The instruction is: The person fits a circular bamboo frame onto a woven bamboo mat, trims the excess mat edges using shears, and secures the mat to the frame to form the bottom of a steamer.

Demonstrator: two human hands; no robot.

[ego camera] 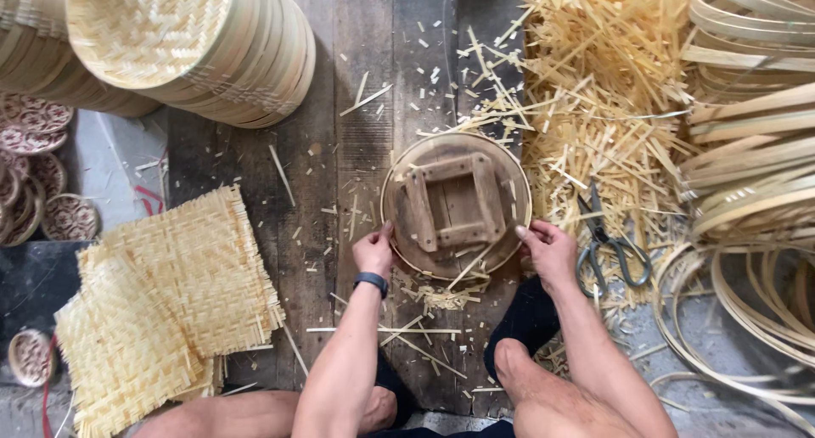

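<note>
**Straw yellows on dark grey-brown boards**

The round wooden form (456,204) is weathered brown, with a paler tan rim and a grey-brown square frame at its centre. Left of the form, the woven mats (165,306) are pale straw yellow in a herringbone weave. Above and left of it, the stacked baskets (195,43) show the same yellow, with a zigzag woven base. Right of the form, the offcut heap (603,90) is golden yellow, and the scissors (607,243) are dull grey. The bamboo hoops (751,166) beyond are cream-tan. The wristband (371,282) just below the form is black. The plank floor (356,107) is dark grey-brown.
</note>
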